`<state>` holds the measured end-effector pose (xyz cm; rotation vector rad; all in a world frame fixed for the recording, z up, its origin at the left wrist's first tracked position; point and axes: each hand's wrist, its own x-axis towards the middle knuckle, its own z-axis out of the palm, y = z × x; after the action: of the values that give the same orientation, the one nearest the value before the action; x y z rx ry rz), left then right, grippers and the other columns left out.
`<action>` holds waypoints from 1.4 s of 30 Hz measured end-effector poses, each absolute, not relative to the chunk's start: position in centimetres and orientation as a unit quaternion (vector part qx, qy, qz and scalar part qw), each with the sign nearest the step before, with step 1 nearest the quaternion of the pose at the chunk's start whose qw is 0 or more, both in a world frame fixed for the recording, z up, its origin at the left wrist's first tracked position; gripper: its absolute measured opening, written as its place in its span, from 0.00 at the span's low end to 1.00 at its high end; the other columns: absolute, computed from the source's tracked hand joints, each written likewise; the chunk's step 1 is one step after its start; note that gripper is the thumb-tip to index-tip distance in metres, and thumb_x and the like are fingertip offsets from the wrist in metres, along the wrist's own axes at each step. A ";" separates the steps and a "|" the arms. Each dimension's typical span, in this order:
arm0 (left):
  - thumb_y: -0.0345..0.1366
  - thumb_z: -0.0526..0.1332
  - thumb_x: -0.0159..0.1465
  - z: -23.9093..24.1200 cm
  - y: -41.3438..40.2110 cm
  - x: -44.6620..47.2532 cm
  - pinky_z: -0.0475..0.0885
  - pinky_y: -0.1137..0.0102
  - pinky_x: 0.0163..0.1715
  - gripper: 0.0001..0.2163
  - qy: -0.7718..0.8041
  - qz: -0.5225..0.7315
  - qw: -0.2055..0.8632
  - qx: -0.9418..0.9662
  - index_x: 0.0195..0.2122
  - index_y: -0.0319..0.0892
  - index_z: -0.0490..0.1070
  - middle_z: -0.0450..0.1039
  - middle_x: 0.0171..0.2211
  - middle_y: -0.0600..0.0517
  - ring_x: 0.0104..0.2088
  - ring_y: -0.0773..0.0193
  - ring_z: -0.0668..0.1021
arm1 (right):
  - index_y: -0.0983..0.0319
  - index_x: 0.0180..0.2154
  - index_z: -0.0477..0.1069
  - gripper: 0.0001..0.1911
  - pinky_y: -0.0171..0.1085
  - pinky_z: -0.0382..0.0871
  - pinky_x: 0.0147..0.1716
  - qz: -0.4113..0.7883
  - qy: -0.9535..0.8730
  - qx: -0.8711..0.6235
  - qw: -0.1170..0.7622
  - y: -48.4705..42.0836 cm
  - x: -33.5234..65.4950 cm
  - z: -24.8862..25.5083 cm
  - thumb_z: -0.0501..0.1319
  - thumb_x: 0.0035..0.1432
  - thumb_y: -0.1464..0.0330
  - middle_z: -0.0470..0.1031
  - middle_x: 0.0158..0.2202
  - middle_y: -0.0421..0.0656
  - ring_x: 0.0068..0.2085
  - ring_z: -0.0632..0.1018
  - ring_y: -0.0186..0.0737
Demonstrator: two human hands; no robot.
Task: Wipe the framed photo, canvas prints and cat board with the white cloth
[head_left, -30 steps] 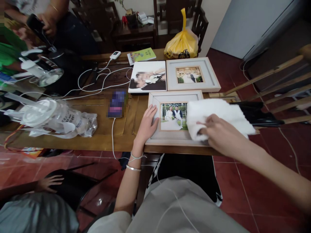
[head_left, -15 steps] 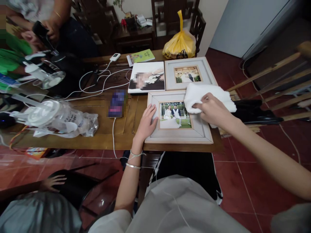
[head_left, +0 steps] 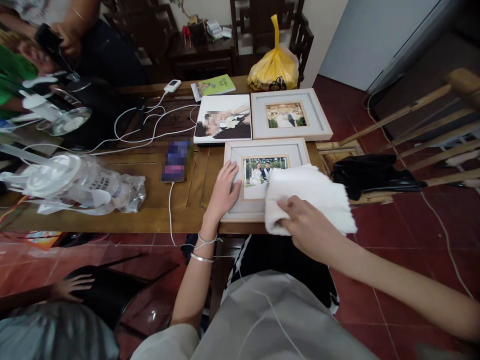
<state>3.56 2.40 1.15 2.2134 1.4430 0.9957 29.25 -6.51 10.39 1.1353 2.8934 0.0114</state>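
A pale framed photo [head_left: 234, 207] lies flat at the table's near edge, its picture showing a couple outdoors. My left hand [head_left: 225, 192] rests on the left side of this frame, fingers stretched out. My right hand [head_left: 305, 220] is closed on a folded white towel [head_left: 315, 192], which covers the frame's lower right part and hangs past its edge. Behind lies a second framed photo [head_left: 287, 115], with a black-and-white photo album [head_left: 225, 117] to its left. A phone [head_left: 175, 161] on a white cable is left of my left hand.
A yellow plastic bag [head_left: 275, 70] and a green booklet [head_left: 213, 87] sit at the table's far side. Bagged plastic cups [head_left: 82, 177] and cables occupy the left. Bamboo chairs [head_left: 397, 115] stand right; another person's hand [head_left: 73, 287] is at lower left, and people stand behind the table at upper left.
My right hand has moved the towel toward me and slightly left, from the frame's upper right to its lower right corner. My left hand stays on the frame.
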 end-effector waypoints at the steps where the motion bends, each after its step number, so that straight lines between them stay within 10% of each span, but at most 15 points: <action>1: 0.44 0.49 0.77 1.3 2.3 3.6 0.55 0.47 0.72 0.22 0.507 0.348 0.166 0.771 0.65 0.40 0.66 0.65 0.68 0.41 0.73 0.52 0.60 | 0.65 0.38 0.82 0.14 0.46 0.71 0.46 0.001 0.936 0.352 0.012 -6.2 27.9 10.1 0.60 0.56 0.80 0.77 0.52 0.57 0.50 0.73 0.55; 11: 0.53 0.36 0.77 1.4 1.8 3.1 0.49 0.56 0.75 0.29 0.494 0.396 0.242 0.735 0.75 0.51 0.45 0.44 0.77 0.50 0.76 0.59 0.51 | 0.65 0.43 0.83 0.16 0.58 0.56 0.67 -0.019 0.951 0.302 -0.054 -0.4 21.2 6.8 0.57 0.63 0.78 0.68 0.67 0.54 0.69 0.63 0.58; 22: 0.56 0.37 0.76 1.7 1.9 3.2 0.49 0.54 0.75 0.32 0.510 0.369 0.249 0.736 0.75 0.46 0.45 0.47 0.76 0.44 0.75 0.55 0.53 | 0.66 0.59 0.75 0.27 0.79 0.49 0.62 0.013 0.884 0.460 -0.081 9.3 21.0 9.5 0.54 0.60 0.83 0.52 0.74 0.57 0.72 0.51 0.75; 33: 0.48 0.41 0.78 1.1 2.4 3.2 0.51 0.50 0.74 0.26 0.509 0.344 0.193 0.765 0.70 0.41 0.59 0.59 0.72 0.41 0.74 0.54 0.57 | 0.67 0.55 0.77 0.25 0.71 0.60 0.61 -0.123 0.928 0.317 0.151 -2.8 23.4 12.4 0.55 0.59 0.81 0.57 0.72 0.58 0.71 0.58 0.72; 42: 0.38 0.47 0.77 0.2 2.7 2.9 0.54 0.46 0.73 0.21 0.485 0.334 0.143 0.796 0.69 0.43 0.61 0.62 0.70 0.42 0.74 0.52 0.57 | 0.61 0.53 0.79 0.27 0.68 0.61 0.63 -0.125 0.940 0.306 0.079 -4.5 25.8 10.4 0.55 0.55 0.82 0.61 0.71 0.49 0.71 0.59 0.63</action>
<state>2.85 2.65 0.19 2.2942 1.3982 0.9636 25.78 -4.46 10.35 0.9171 2.8137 -0.3751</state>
